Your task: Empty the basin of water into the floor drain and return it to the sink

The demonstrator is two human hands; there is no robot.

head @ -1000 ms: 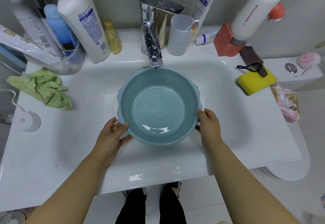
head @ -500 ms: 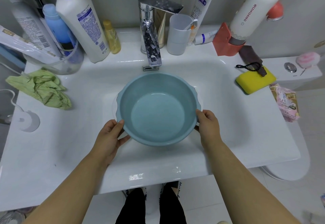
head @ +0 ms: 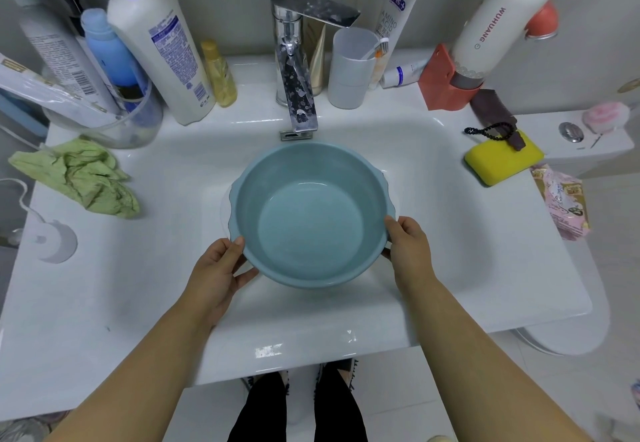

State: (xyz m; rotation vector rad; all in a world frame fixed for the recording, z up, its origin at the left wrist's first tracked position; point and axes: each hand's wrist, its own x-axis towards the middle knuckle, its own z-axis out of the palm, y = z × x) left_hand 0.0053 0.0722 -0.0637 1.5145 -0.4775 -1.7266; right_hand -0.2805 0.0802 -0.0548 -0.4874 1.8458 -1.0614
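Note:
A round blue-green basin [head: 308,178] with water in its bottom sits over the bowl of the white sink [head: 450,206], just in front of the chrome tap [head: 298,95]. My left hand [head: 218,268] grips the basin's near-left rim, thumb on top. My right hand [head: 410,251] holds the near-right rim the same way. No floor drain is in view.
Bottles [head: 156,50] and a clear tub crowd the back left. A green cloth [head: 83,178] lies on the left ledge. A cup [head: 351,70], tubes and a red holder stand at the back. A yellow sponge [head: 502,161] is at right, beside a toilet tank [head: 581,143].
The basin has come toward me, away from under the tap spout, with both hands still on its rim. The water inside has settled.

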